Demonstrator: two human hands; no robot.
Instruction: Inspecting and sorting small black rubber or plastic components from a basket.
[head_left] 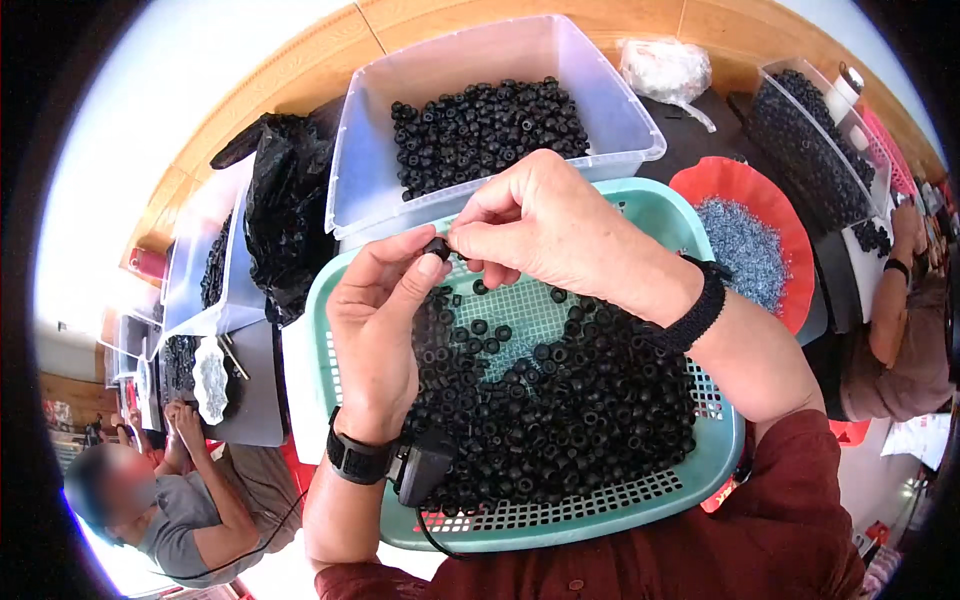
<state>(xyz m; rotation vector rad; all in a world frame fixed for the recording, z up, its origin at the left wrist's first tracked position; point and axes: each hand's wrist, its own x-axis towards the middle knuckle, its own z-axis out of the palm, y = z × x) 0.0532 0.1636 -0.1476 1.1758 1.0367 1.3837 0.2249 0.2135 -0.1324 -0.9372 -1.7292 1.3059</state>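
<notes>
Between the thumb and fingertips of my left hand (375, 320) is a small round black part (437, 247). My right hand (550, 215) is closed in a pinch right beside it, thumb and finger at the part's right edge; whatever it pinches is too small and hidden to name. Both hands are above the far left side of a green plastic basket (590, 530). Many loose black ring-shaped parts (560, 420) with holes lie heaped in the basket, mostly on its near side. Its mesh bottom shows in the middle.
Behind the basket stands a clear bin (490, 60) of similar black parts. A red dish (705, 180) of small bluish pieces sits at right, a black plastic bag (290, 220) at left. Another person (190, 510) works at far left, another (900, 340) at far right.
</notes>
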